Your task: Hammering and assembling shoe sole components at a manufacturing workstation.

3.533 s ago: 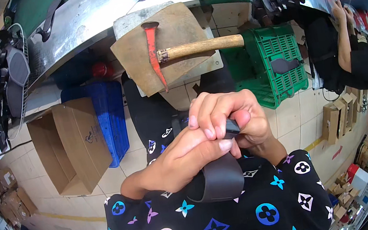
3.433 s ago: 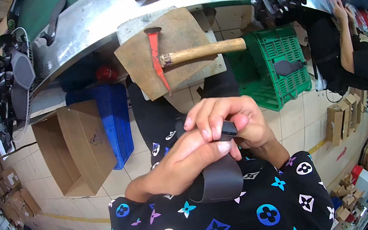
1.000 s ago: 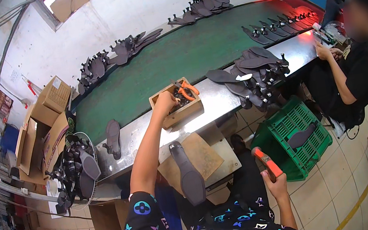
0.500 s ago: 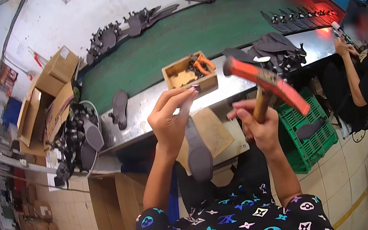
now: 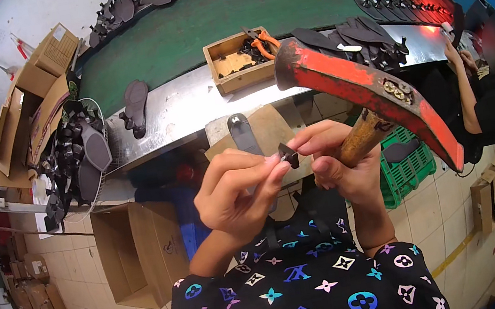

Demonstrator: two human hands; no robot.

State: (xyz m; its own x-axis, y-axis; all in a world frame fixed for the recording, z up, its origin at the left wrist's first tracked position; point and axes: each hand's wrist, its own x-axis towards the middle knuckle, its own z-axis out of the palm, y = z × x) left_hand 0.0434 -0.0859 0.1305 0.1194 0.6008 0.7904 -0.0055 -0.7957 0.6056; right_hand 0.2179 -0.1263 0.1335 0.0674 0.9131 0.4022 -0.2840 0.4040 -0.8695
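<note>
My left hand [image 5: 234, 195] is closed, pinching a small dark flat piece [image 5: 288, 154] with a shiny stub between thumb and fingers. A fingertip of my right hand [image 5: 350, 170] meets the piece's other side. That hand is also wrapped round the wooden handle of a hammer [image 5: 372, 83], whose worn red head points up and across to the right. Below my hands a dark grey shoe sole [image 5: 244, 134] lies on a tan pad [image 5: 272, 126], partly hidden by my left hand.
A wooden box [image 5: 239, 81] with small black pieces and orange-handled pliers [image 5: 265, 40] stands on the metal bench edge. Dark soles lie about the green belt [image 5: 172, 43]. A wire basket of straps, cardboard boxes, a green crate [image 5: 410, 177] and a co-worker [image 5: 491, 96] flank me.
My hands have come together, the right one meeting the small piece held in my left. The hammer has come nearer and looks larger. The view has shifted.
</note>
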